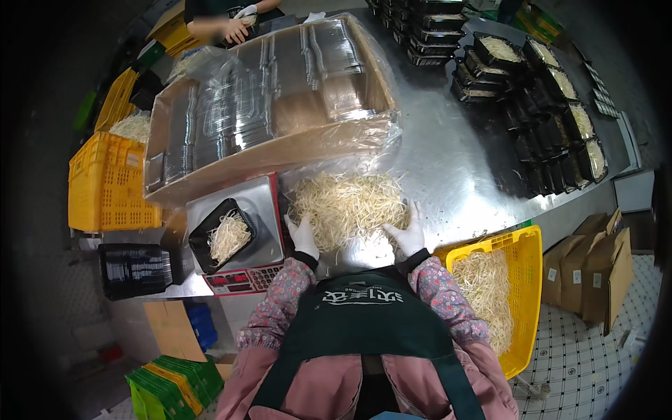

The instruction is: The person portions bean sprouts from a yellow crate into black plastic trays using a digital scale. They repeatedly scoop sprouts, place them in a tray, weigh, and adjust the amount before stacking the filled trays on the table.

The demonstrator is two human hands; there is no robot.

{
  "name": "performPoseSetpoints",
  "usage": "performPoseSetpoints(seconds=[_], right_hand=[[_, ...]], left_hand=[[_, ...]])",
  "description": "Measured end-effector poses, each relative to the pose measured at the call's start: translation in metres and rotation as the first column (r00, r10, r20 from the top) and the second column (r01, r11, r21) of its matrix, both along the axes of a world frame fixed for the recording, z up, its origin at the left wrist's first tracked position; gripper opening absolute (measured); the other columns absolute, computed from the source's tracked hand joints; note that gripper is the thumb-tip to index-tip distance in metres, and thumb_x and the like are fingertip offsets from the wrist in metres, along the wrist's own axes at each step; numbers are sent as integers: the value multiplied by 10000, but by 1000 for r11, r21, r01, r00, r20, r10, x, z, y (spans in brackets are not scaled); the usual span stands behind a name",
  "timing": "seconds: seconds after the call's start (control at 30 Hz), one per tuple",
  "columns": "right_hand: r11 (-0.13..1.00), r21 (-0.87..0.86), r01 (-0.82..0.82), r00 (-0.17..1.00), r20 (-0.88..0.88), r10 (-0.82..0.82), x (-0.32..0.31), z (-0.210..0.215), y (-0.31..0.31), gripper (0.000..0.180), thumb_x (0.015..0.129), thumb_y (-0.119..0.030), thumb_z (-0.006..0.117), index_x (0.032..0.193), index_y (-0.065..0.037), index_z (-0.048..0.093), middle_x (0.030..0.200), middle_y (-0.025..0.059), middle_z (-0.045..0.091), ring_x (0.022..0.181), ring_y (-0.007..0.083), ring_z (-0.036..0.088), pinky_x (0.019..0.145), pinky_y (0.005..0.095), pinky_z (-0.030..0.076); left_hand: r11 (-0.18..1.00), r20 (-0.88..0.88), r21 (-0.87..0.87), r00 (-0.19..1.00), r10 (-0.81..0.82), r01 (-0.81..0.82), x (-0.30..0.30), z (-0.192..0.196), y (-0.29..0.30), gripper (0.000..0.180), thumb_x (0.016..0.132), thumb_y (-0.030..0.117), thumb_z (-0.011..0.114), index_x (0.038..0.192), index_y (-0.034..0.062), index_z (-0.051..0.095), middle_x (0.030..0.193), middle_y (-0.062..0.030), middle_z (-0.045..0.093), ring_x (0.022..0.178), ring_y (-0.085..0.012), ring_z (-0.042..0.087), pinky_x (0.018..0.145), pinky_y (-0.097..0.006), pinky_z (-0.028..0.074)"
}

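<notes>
Gathering a pile of bean sprouts [348,208] on the steel desk [448,154], left hand [304,235] and right hand [408,235] cupping its sides, fingers spread. Black tray [222,234] on the scale [241,241] only partly filled; many filled trays [560,105] stacked beyond; yellow crate [521,280] holding plenty more.

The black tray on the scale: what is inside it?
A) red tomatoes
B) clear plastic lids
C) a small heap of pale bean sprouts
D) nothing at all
C: the black tray on the scale holds a small heap of pale sprouts, the same kind as the big sprout pile on the metal table that the left hand and right hand rest against.
</notes>
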State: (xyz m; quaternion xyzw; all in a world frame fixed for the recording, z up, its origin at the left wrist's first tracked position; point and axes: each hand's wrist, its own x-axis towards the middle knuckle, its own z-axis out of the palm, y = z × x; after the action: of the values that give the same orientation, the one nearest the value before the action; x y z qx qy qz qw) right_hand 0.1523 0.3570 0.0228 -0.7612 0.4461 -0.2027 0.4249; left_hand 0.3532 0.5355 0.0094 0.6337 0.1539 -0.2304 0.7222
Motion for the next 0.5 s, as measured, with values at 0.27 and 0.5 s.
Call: performPoseSetpoints(seconds=[0.27, 0.5], right_hand=[[962, -186, -198, 978, -108, 180, 23, 29, -48, 537, 772, -262, 710, 1275, -145, 560, 1298, 120, 531, 1224, 328, 451, 1014, 415, 386], [865, -352, -357, 921, -286, 263, 5, 1, -88, 355, 779, -330, 685, 1109, -199, 678, 1303, 66, 548, 1245, 294, 429, 1017, 451, 320]], left_hand=[[981, 64, 17, 979, -192, 191, -11, -18, -53, 764, 872, 195, 627, 1480, 43, 191, 1474, -167, 293, 1283, -278, 375, 1059, -363, 325], [881, 410, 456, 848, -337, 129, -17, 15, -45, 793, 843, 147, 659, 1474, 36, 191, 1505, -169, 208, 1372, -297, 236, 1118, -386, 236]])
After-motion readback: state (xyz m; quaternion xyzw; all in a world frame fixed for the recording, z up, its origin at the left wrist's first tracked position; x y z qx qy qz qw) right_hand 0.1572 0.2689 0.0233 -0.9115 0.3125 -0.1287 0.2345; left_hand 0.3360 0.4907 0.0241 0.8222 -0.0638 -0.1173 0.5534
